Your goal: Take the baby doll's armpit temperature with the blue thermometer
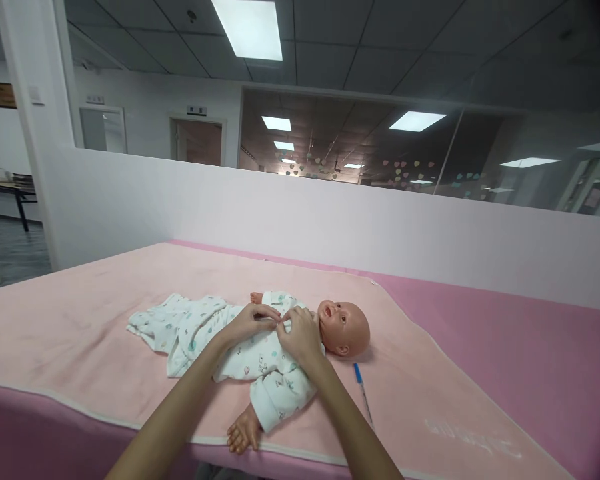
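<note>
A baby doll (344, 325) lies on its back on a pale pink blanket (80, 333), head to the right. It wears a white printed romper (200, 330). Both of my hands rest on the doll's chest near the collar. My left hand (250, 321) pinches the romper's fabric with its fingers drawn together. My right hand (300, 337) is curled over the fabric just below the doll's chin, and the fingertips of the two hands meet. One doll arm sticks out toward me with its bare hand (244, 435) near the blanket's edge.
A blue-capped pen (363, 393) lies on the blanket right of the doll. The blanket covers a darker pink surface (530, 360). A low white partition wall (330, 220) runs behind it, with a glass-walled room beyond. A desk (5, 193) stands far left.
</note>
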Demonstrator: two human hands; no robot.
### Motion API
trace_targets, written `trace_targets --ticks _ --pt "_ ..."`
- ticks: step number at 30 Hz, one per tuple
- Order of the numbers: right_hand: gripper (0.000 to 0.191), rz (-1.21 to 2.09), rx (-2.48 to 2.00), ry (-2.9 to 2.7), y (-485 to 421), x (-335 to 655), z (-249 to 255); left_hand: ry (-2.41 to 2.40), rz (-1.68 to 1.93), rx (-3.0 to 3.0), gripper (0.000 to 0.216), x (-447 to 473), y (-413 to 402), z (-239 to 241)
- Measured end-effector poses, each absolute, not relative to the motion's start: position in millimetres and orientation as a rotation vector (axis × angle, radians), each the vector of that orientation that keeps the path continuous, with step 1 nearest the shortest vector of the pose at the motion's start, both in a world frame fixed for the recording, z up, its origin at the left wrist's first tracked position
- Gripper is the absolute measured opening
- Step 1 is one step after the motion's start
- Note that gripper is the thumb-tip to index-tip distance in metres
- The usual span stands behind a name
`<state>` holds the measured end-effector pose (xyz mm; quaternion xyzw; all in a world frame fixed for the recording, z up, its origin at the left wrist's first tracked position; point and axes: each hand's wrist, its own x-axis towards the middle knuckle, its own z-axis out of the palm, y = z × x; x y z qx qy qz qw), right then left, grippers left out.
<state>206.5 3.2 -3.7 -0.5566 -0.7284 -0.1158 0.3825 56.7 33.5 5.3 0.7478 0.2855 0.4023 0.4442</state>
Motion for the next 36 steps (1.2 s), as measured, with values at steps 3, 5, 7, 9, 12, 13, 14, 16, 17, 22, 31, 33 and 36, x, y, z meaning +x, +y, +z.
trace_targets --ticks 3,5,7,9,12,13,14,16,17,22,31,33,36 --pt "0.004 -0.270 -1.463 -1.917 10 208 3 0.718 1.030 1.837 0.019 56 33 5" --pt "0.007 -0.238 -1.447 -1.941 13 209 4 0.740 1.044 1.830 0.020 55 32 5" --pt "0.007 -0.227 -1.412 -1.936 14 211 2 0.767 1.046 1.833 0.021 55 31 5" --pt "0.004 -0.252 -1.374 -1.914 14 213 -1 0.778 1.040 1.847 0.022 55 31 6" --pt "0.004 -0.312 -1.336 -1.895 10 215 -4 0.773 1.037 1.855 0.021 55 31 6" --pt "0.004 -0.323 -1.326 -1.891 8 215 -4 0.776 1.039 1.853 0.021 55 32 6" --pt "0.005 -0.327 -1.317 -1.886 6 214 -4 0.781 1.039 1.848 0.021 55 32 5" --pt "0.006 -0.316 -1.295 -1.876 4 213 -4 0.792 1.035 1.835 0.022 55 32 5" --pt "0.007 -0.309 -1.282 -1.868 3 212 -4 0.797 1.031 1.830 0.022 55 32 5" --pt "0.011 -0.282 -1.206 -1.794 2 209 -6 0.808 1.014 1.810 0.023 55 26 10" --pt "0.016 -0.337 -1.169 -1.819 2 210 -10 0.833 1.039 1.817 0.028 57 23 14" --pt "0.019 -0.334 -1.147 -1.816 1 209 -10 0.836 1.024 1.828 0.027 57 23 13" --pt "0.020 -0.352 -1.107 -1.795 0 208 -11 0.813 1.007 1.870 0.024 57 23 13"
